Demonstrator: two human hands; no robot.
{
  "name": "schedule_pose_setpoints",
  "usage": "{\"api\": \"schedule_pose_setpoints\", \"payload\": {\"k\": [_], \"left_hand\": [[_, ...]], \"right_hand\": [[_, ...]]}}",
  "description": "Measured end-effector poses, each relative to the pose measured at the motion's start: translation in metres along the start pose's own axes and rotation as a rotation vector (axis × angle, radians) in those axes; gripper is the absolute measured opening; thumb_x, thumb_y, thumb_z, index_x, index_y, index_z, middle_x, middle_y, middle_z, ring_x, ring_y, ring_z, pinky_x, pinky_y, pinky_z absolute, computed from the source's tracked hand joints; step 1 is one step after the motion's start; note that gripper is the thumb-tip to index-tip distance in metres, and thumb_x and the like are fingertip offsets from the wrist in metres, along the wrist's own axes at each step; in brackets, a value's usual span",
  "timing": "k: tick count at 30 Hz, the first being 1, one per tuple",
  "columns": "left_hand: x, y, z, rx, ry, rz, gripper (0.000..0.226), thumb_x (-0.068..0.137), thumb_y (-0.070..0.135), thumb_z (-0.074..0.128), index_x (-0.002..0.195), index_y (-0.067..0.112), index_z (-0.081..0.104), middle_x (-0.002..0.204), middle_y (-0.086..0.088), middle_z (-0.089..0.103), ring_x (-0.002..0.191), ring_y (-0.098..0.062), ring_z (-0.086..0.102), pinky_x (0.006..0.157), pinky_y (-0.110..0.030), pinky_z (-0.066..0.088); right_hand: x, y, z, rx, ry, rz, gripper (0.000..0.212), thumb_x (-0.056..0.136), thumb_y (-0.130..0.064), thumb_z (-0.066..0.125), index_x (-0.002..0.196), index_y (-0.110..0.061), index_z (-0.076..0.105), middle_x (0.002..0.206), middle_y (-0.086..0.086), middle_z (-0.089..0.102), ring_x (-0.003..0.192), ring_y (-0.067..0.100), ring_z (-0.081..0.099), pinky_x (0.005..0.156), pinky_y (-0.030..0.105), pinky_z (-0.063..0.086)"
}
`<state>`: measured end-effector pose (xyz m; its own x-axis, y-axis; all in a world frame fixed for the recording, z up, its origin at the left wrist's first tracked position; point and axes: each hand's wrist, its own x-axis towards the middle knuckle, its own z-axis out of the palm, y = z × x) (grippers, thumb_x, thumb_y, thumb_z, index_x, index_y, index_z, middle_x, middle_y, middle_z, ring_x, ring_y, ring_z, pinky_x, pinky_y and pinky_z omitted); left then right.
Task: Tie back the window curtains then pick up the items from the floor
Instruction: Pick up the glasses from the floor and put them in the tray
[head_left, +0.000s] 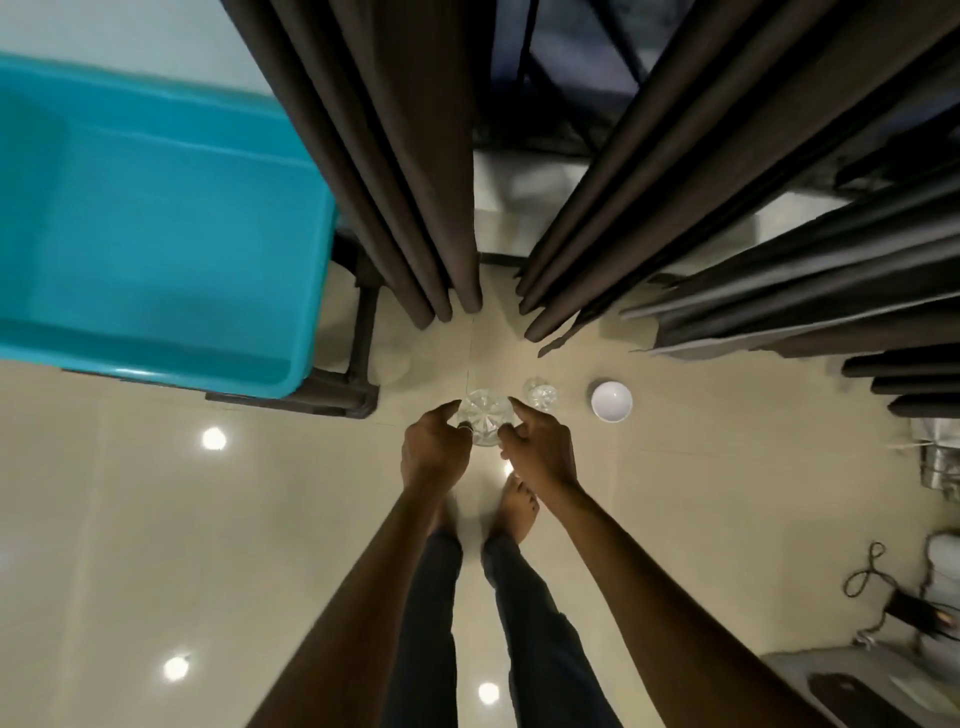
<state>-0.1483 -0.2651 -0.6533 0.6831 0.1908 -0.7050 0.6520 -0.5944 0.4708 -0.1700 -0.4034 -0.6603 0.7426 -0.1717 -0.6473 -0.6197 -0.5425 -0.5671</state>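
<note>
Forearms reach down from the bottom edge over dark trousers and a bare foot (514, 509) on the glossy floor (208, 545). Far left of the hands, a teal tub (156, 234) sits on a dark stand. Beyond the left hand (434, 447) hangs the left curtain (405, 156), its folds reaching down to the floor. That hand curls round the left side of a glass dish (485, 415), which stands on the floor just ahead of the feet. The right hand (540, 447) curls round the dish's right side, so both hands are clamped on it. Just past the right hand's fingertips stands a small glass (540, 393), close beside the dish. To the right of that, a little apart, sits a white bowl (612, 401). Beyond and to the right hangs the right curtain (675, 182), with a gap between it and the left one.
</note>
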Motion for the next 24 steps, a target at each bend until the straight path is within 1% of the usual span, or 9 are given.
{"api": "schedule_pose_setpoints", "payload": {"k": [4, 8, 11, 12, 13, 16, 18, 21, 24], "left_hand": [[-0.065, 0.025, -0.041, -0.070, 0.063, -0.011, 0.041, 0.097, 0.025, 0.058, 0.137, 0.026, 0.059, 0.118, -0.007, 0.074, 0.104, -0.024, 0.070, 0.096, -0.038, 0.056], [-0.129, 0.046, -0.075, -0.159, 0.152, -0.003, 0.035, 0.097, 0.027, 0.060, 0.131, 0.025, 0.063, 0.115, -0.007, 0.074, 0.100, -0.025, 0.071, 0.091, -0.044, 0.059], [-0.168, 0.056, -0.094, -0.226, 0.244, -0.017, 0.032, 0.097, 0.028, 0.062, 0.128, 0.023, 0.065, 0.121, -0.005, 0.072, 0.101, -0.023, 0.070, 0.092, -0.043, 0.059], [-0.179, 0.059, -0.099, -0.240, 0.275, -0.025, 0.032, 0.098, 0.029, 0.061, 0.128, 0.022, 0.065, 0.124, -0.004, 0.070, 0.104, -0.023, 0.069, 0.094, -0.041, 0.058], [-0.188, 0.061, -0.103, -0.245, 0.300, -0.033, 0.032, 0.098, 0.029, 0.060, 0.129, 0.020, 0.066, 0.126, -0.003, 0.069, 0.107, -0.022, 0.068, 0.095, -0.037, 0.056], [-0.211, 0.057, -0.114, -0.259, 0.367, -0.027, 0.032, 0.100, 0.032, 0.055, 0.128, 0.019, 0.066, 0.124, -0.001, 0.070, 0.110, -0.021, 0.067, 0.090, -0.029, 0.049], [-0.218, 0.053, -0.124, -0.266, 0.390, -0.025, 0.032, 0.099, 0.033, 0.055, 0.126, 0.021, 0.067, 0.120, 0.001, 0.072, 0.107, -0.020, 0.068, 0.092, -0.034, 0.054], [-0.221, 0.042, -0.144, -0.262, 0.398, -0.004, 0.030, 0.098, 0.032, 0.057, 0.123, 0.021, 0.070, 0.114, 0.003, 0.074, 0.100, -0.018, 0.069, 0.086, -0.035, 0.057], [-0.217, 0.028, -0.169, -0.251, 0.410, 0.029, 0.026, 0.096, 0.028, 0.057, 0.114, 0.020, 0.073, 0.102, 0.003, 0.075, 0.089, -0.015, 0.067, 0.074, -0.027, 0.052]], "right_hand": [[-0.058, -0.045, -0.032, 0.025, 0.011, -0.031, 0.048, 0.097, -0.025, 0.056, 0.145, -0.023, 0.055, 0.107, 0.006, 0.078, 0.084, 0.015, 0.072, 0.084, 0.025, 0.057], [-0.113, -0.081, -0.057, 0.083, 0.039, -0.070, 0.045, 0.097, -0.025, 0.057, 0.142, -0.022, 0.059, 0.118, 0.007, 0.075, 0.096, 0.019, 0.073, 0.088, 0.025, 0.056], [-0.149, -0.102, -0.064, 0.131, 0.079, -0.087, 0.041, 0.098, -0.025, 0.057, 0.138, -0.018, 0.063, 0.121, 0.006, 0.074, 0.087, 0.014, 0.072, 0.070, 0.007, 0.050], [-0.160, -0.108, -0.064, 0.151, 0.090, -0.090, 0.039, 0.098, -0.024, 0.058, 0.137, -0.017, 0.064, 0.120, 0.005, 0.074, 0.085, 0.014, 0.072, 0.065, 0.005, 0.048], [-0.169, -0.113, -0.063, 0.177, 0.098, -0.087, 0.039, 0.098, -0.025, 0.058, 0.135, -0.017, 0.065, 0.120, 0.004, 0.075, 0.087, 0.016, 0.073, 0.067, 0.009, 0.052], [-0.193, -0.127, -0.056, 0.239, 0.101, -0.085, 0.038, 0.097, -0.027, 0.059, 0.133, -0.021, 0.067, 0.119, 0.003, 0.075, 0.097, 0.021, 0.074, 0.084, 0.034, 0.062], [-0.202, -0.136, -0.050, 0.251, 0.099, -0.089, 0.035, 0.099, -0.027, 0.059, 0.132, -0.021, 0.068, 0.118, 0.001, 0.075, 0.096, 0.018, 0.073, 0.080, 0.028, 0.062], [-0.213, -0.152, -0.042, 0.231, 0.086, -0.093, 0.033, 0.099, -0.023, 0.058, 0.131, -0.021, 0.068, 0.112, 0.001, 0.077, 0.084, 0.013, 0.072, 0.059, 0.009, 0.049], [-0.221, -0.175, -0.033, 0.201, 0.068, -0.128, 0.033, 0.098, -0.019, 0.057, 0.129, -0.021, 0.069, 0.106, 0.002, 0.077, 0.077, 0.011, 0.070, 0.057, 0.011, 0.047]]}}
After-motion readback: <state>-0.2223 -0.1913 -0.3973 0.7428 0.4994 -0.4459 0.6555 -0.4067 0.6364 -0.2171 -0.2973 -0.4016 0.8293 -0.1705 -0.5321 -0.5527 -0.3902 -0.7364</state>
